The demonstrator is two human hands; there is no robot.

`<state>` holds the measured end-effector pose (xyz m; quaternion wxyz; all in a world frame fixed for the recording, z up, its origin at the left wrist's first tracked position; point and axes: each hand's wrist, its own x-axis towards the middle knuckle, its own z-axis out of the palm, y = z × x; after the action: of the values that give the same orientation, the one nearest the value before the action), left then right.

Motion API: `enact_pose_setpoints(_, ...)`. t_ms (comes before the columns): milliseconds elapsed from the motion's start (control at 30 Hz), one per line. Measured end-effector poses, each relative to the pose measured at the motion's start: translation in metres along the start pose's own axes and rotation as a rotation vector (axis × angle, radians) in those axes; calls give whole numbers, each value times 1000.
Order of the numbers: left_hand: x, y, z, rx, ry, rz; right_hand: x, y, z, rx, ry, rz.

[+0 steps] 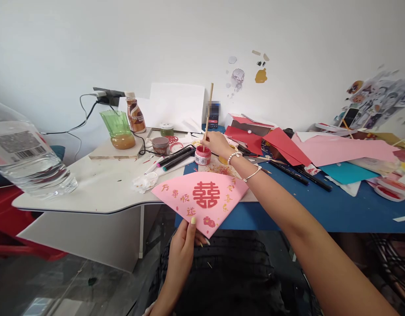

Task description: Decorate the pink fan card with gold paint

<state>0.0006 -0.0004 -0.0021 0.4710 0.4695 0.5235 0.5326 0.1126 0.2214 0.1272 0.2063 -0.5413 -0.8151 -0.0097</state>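
My left hand [185, 239] grips the lower edge of a fan-shaped pink paper [176, 180], thumb on top and fingers beneath. On the paper are a large red double-happiness character, gold characters along both sides and red flowers near its lower tip. Beyond it, my right hand [217, 144] is closed around a long wooden paintbrush [209, 103], held nearly upright. The brush's lower end goes down into a small open jar of red paint [202, 157], so its tip is hidden. A beaded bracelet and a thin bangle circle my right wrist.
Black markers [179, 159], a brown paint jar [160, 145] and crumpled tissue [146, 181] lie left of the red jar. A water bottle [27, 153], green cup [118, 129] and coffee bottle [135, 113] stand further left. Red and pink papers [347, 147] cover the right side.
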Motion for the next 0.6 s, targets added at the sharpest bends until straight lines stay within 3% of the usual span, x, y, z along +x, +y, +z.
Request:
enact_pose_setpoints(300, 0, 2, 1, -9, 0, -9, 0, 1, -1, 11, 3, -21)
enact_pose_setpoints(600, -1, -2, -1, -7, -9, 2, -5, 14, -20, 157, 159, -14)
